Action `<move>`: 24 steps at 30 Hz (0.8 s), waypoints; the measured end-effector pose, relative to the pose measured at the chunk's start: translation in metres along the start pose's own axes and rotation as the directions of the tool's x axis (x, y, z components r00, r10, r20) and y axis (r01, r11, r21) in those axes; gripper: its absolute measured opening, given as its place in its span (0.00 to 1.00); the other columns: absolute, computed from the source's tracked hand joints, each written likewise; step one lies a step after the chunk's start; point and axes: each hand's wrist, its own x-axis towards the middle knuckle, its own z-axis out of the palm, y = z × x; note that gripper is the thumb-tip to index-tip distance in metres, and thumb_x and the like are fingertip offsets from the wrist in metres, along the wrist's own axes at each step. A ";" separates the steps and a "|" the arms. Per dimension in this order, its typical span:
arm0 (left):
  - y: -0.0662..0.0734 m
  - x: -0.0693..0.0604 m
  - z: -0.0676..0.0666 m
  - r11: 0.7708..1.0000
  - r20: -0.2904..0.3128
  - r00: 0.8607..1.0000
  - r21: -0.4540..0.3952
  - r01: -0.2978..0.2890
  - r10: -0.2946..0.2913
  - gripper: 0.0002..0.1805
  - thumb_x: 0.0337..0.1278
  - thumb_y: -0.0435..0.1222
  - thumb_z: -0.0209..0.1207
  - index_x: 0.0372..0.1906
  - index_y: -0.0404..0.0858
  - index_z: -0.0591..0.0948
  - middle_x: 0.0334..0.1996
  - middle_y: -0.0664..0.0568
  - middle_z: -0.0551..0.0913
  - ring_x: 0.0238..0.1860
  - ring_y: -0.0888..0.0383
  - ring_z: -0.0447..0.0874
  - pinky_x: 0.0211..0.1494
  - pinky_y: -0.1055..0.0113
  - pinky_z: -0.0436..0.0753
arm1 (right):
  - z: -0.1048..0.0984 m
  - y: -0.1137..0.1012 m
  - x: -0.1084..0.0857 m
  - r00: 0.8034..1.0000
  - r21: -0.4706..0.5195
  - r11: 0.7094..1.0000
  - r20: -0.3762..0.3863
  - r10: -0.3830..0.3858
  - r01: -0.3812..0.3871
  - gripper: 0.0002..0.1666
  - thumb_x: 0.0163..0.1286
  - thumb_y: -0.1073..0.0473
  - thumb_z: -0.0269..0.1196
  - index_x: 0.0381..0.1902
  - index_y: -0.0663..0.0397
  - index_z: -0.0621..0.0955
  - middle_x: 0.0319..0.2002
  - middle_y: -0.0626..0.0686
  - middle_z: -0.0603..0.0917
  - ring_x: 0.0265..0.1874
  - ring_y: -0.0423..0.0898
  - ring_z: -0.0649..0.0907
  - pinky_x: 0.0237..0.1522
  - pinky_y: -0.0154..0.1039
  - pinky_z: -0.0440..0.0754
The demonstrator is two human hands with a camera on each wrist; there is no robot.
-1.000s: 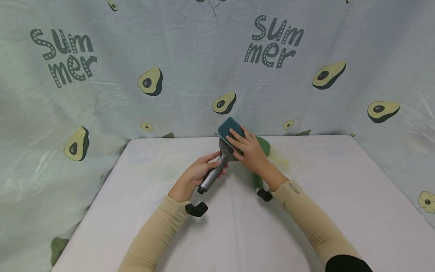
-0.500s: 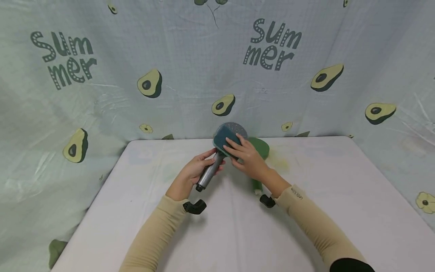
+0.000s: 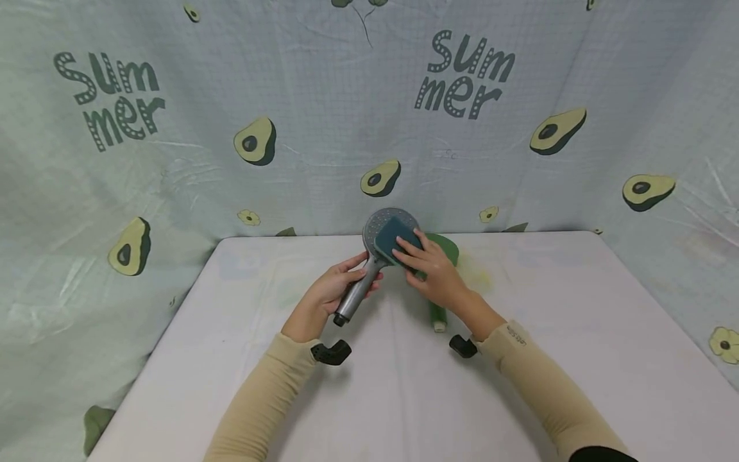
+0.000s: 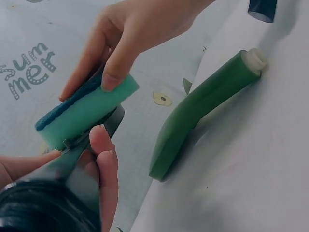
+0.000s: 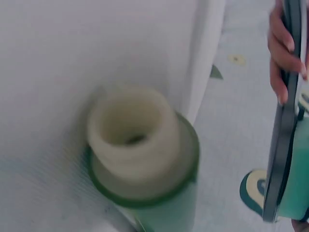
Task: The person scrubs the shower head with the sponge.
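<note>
My left hand (image 3: 333, 292) grips the handle of a grey shower head (image 3: 378, 224), which is tilted with its round perforated face toward me. In my right hand (image 3: 435, 273) is a sponge (image 3: 397, 239) with a dark teal scouring side and a lighter green foam side, pinched between thumb and fingers. Its foam lies against the right part of the shower head's face. The left wrist view shows the foam layer (image 4: 91, 108) edge-on, pressed to the head. Behind my right hand a green shower head (image 3: 443, 249) lies on the table, partly hidden by that hand.
The table (image 3: 277, 385) has a white cover. The green shower head's pale threaded end (image 5: 133, 135) points toward me. Behind the table hangs a light curtain (image 3: 323, 128) printed with avocados. Each wrist wears a black camera mount (image 3: 331, 353).
The sponge has moved over the shower head's face, first down toward the handle side, then right, uncovering the left part. The shower head's face has come into fuller view; the left hand keeps its grip.
</note>
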 end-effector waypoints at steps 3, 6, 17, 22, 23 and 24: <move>0.000 0.000 0.001 1.000 -0.004 1.000 -0.008 -0.001 0.001 0.31 0.83 0.29 0.40 0.83 0.38 0.48 0.54 0.40 0.80 0.37 0.62 0.87 0.39 0.70 0.84 | 0.001 -0.003 -0.001 0.998 0.013 0.998 0.010 -0.056 0.056 0.28 0.56 0.75 0.73 0.57 0.66 0.85 0.61 0.67 0.80 0.66 0.74 0.71 0.61 0.69 0.71; 0.000 0.000 0.000 1.000 -0.007 1.000 -0.009 0.004 -0.004 0.31 0.83 0.29 0.40 0.83 0.38 0.48 0.53 0.41 0.81 0.37 0.62 0.87 0.39 0.70 0.84 | -0.004 0.002 -0.003 0.999 0.004 0.999 0.012 -0.050 0.050 0.29 0.54 0.76 0.74 0.57 0.66 0.85 0.61 0.67 0.80 0.66 0.74 0.71 0.61 0.69 0.71; 0.001 -0.001 0.003 0.999 0.008 1.000 -0.047 0.005 -0.005 0.32 0.83 0.29 0.40 0.83 0.38 0.46 0.49 0.44 0.83 0.37 0.60 0.87 0.41 0.69 0.84 | -0.011 0.013 -0.008 0.998 -0.025 1.000 -0.070 0.007 -0.009 0.30 0.53 0.78 0.74 0.56 0.68 0.84 0.61 0.68 0.80 0.64 0.76 0.71 0.57 0.73 0.71; 0.004 -0.002 0.004 0.999 0.013 1.000 -0.053 -0.006 0.006 0.32 0.83 0.29 0.40 0.83 0.38 0.46 0.48 0.44 0.83 0.37 0.60 0.87 0.40 0.68 0.84 | -0.009 0.011 -0.008 0.995 0.006 0.996 -0.049 -0.087 0.088 0.29 0.52 0.76 0.75 0.56 0.66 0.85 0.60 0.67 0.81 0.64 0.76 0.72 0.59 0.71 0.71; 0.005 -0.002 0.004 0.999 0.014 1.000 -0.052 -0.008 0.008 0.32 0.82 0.29 0.40 0.83 0.38 0.46 0.48 0.44 0.83 0.37 0.60 0.87 0.40 0.68 0.84 | -0.011 0.012 -0.008 0.995 0.010 0.997 -0.057 -0.077 0.078 0.29 0.52 0.77 0.75 0.56 0.67 0.85 0.60 0.68 0.80 0.64 0.76 0.71 0.59 0.71 0.71; 0.005 -0.002 0.003 0.999 0.014 1.000 -0.053 -0.009 0.010 0.32 0.82 0.28 0.40 0.83 0.38 0.47 0.48 0.44 0.83 0.37 0.60 0.87 0.40 0.68 0.84 | -0.012 0.014 -0.009 0.996 0.008 0.998 -0.069 -0.055 0.055 0.29 0.53 0.77 0.75 0.56 0.67 0.85 0.60 0.68 0.80 0.64 0.76 0.71 0.59 0.71 0.71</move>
